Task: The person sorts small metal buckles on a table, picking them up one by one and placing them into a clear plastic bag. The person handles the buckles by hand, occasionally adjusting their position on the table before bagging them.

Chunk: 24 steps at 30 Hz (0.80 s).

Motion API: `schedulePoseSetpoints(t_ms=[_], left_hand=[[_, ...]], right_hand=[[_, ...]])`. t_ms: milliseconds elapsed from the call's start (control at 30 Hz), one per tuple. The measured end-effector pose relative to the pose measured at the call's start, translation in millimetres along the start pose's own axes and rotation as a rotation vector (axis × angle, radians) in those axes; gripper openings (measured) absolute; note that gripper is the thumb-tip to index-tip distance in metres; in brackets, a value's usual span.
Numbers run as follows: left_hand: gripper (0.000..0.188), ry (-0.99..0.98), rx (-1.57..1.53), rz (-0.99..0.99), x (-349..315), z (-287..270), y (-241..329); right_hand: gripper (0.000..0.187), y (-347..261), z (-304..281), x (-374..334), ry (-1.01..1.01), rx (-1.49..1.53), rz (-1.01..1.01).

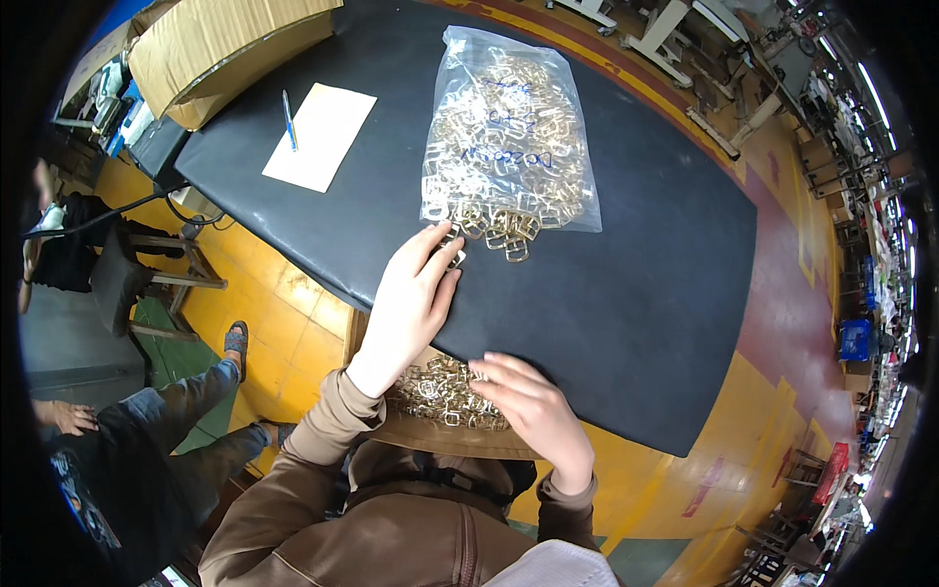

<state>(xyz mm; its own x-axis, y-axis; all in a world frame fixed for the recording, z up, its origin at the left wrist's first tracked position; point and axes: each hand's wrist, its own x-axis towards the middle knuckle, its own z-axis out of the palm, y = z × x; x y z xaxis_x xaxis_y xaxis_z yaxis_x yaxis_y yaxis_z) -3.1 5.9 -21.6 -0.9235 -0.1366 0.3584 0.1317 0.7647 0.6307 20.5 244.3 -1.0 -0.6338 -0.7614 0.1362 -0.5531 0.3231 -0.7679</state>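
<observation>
Left hand (416, 289) touches buckles (515, 235) by the bag (509, 127); right hand (533, 399) is over the tray (460, 439) (I can't tell if either grips).

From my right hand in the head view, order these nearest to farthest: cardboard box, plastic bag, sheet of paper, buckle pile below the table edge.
From your right hand:
1. Buckle pile: at its fingertips, to the left.
2. Plastic bag: ahead, on the table.
3. Sheet of paper: ahead and left.
4. Cardboard box: far left corner.
</observation>
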Motion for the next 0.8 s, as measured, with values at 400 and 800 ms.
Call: schedulePoseSetpoints(t_ms=[400,800], left_hand=[[0.044,-0.143,-0.487,-0.093,-30.6,-7.3,34.6],[0.035,-0.105,-0.245,0.124,25.2,15.9,22.4]], right_hand=[[0.041,8.7,-1.1,49.9,0.324,-0.127,0.129],[0.026,-8.4,15.3,7.7,0.000,-0.131,-0.086]])
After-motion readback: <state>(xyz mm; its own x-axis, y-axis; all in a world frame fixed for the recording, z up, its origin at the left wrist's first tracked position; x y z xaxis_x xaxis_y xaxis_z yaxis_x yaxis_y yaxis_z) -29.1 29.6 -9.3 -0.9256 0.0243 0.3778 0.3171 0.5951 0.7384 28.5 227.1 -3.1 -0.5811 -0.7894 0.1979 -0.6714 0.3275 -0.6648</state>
